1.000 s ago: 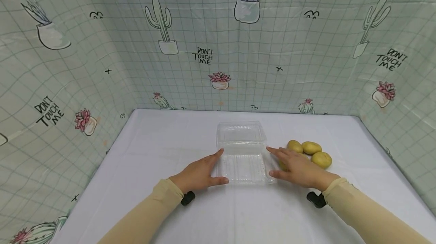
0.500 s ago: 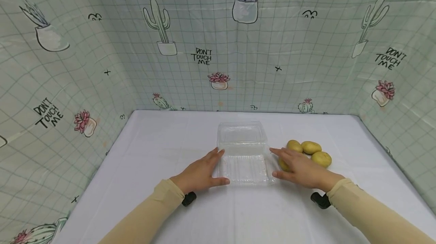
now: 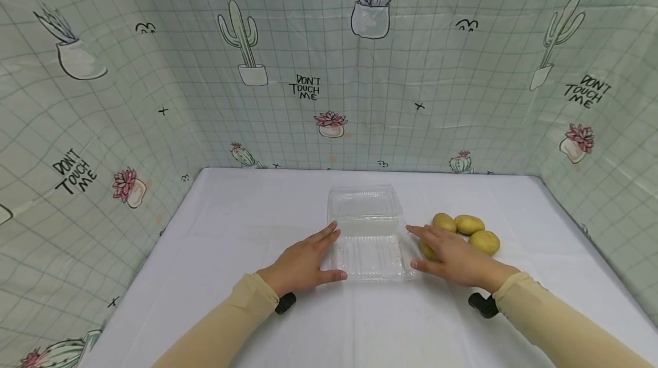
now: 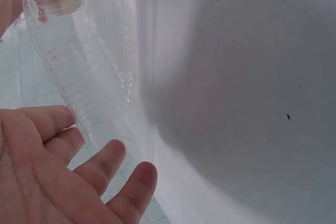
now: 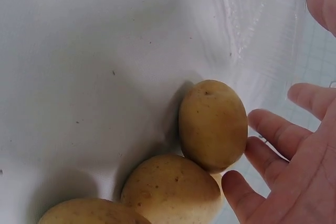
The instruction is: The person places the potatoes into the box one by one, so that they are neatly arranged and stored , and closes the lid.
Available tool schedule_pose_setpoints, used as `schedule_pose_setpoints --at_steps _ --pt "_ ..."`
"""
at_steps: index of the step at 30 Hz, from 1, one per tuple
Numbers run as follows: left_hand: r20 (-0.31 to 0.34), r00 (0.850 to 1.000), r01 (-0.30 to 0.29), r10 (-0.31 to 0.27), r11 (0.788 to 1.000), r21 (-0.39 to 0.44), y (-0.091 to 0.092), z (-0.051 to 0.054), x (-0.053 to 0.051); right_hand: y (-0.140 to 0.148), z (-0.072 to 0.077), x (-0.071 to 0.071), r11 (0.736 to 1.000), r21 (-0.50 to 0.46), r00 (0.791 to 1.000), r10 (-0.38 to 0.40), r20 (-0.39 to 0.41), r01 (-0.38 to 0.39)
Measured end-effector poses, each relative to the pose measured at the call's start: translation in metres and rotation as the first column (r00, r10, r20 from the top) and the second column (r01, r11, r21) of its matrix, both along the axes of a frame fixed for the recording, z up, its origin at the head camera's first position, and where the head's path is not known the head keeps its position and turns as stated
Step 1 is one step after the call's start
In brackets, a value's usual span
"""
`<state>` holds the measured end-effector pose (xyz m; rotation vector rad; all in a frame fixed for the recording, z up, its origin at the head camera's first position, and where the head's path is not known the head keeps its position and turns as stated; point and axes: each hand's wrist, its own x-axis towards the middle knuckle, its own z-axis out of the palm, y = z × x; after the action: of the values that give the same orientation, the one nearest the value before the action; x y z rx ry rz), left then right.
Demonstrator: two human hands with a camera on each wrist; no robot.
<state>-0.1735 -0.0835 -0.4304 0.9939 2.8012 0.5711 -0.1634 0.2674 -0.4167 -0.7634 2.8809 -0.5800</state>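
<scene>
On a white-covered table (image 3: 247,202), a little right of middle: clear plastic clamshell container (image 3: 370,256), unfolded, mouth up; white cloth showing through the ribbed floor of the near half; hinged lid (image 3: 364,202) laid back on the far side

Hinge line running left to right across the head view; each half broader side to side than front to back as seen there; lid pointing away from the person, base toward

Left hand (image 3: 300,265) at the container's left rim: fingers extended, thumb held apart near the near left corner, grip released; in the left wrist view, a fingertip right at the plastic edge, contact hard to tell

Right hand (image 3: 454,258) just beside the right rim: fingers and thumb apart, likewise released; partly covering the potatoes

Right of the container, a loose cluster of yellow potatoes (image 3: 469,224); four showing in the head view, one mostly behind the right hand; in the right wrist view, an oval potato (image 5: 212,124) with long axis nearly upright in frame, touching a second potato (image 5: 170,190); fingertips close against the first, contact uncertain

Room: broad stretch of cloth from left hand to left table edge, another between near rim and the person, flanked by cream sleeves (image 3: 226,311); narrow strip only between lid and far edge, below a patterned backdrop (image 3: 380,94); tight gap between container and potatoes
</scene>
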Motion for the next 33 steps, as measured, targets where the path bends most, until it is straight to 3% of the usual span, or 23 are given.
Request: schedule_pose_setpoints --at_steps 12,24,30,33 --pt "0.01 1.0 -0.007 0.007 1.0 -0.017 -0.001 0.001 0.0 0.019 0.007 0.007 0.999 -0.037 0.998 0.01 -0.068 -0.012" --pt "0.026 1.0 -0.008 0.009 1.0 -0.021 0.002 0.004 0.001 0.059 0.008 0.032 0.999 0.007 0.992 -0.049 -0.115 0.05" --pt "0.02 1.0 -0.007 0.007 1.0 -0.017 0.001 0.005 0.001 0.08 0.001 0.043 0.997 0.031 0.982 -0.061 -0.178 0.068" --pt "0.012 1.0 0.0 0.0 1.0 -0.016 0.001 0.005 0.001 0.088 -0.004 0.047 0.994 0.043 0.983 -0.092 -0.157 0.1"
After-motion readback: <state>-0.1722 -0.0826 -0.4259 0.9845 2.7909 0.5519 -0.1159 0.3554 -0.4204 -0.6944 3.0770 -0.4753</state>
